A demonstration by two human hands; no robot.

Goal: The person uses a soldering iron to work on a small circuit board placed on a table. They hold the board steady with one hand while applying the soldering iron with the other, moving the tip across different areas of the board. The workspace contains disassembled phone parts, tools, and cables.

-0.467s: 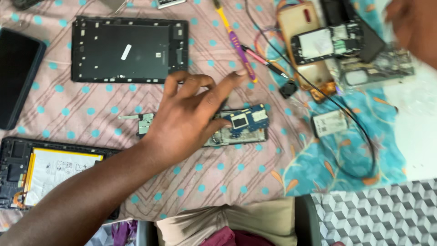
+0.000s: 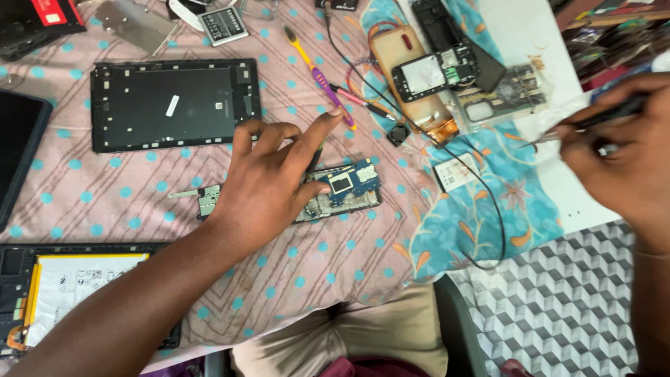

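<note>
My left hand (image 2: 269, 185) lies flat on the pink dotted cloth and presses down a blue circuit board (image 2: 349, 187), fingers spread over its left part. A small grey part (image 2: 206, 199) pokes out to the left of the hand. My right hand (image 2: 618, 164) is at the right edge, closed on a thin black-handled tool (image 2: 583, 124) whose metal tip points left over the white surface. A black tablet frame (image 2: 171, 103) lies above the left hand.
An opened tablet with a white battery (image 2: 73, 283) lies at the lower left. Upper right holds a small dismantled phone (image 2: 433, 73), a tan case (image 2: 408, 70), a toothbrush (image 2: 317, 66), a pink pen (image 2: 356, 100) and a black cable (image 2: 488, 202). A dark screen (image 2: 17, 150) sits far left.
My right hand has come down from the top right corner to the right edge, now showing the tool. The left hand stays on the circuit board; the view has shifted.
</note>
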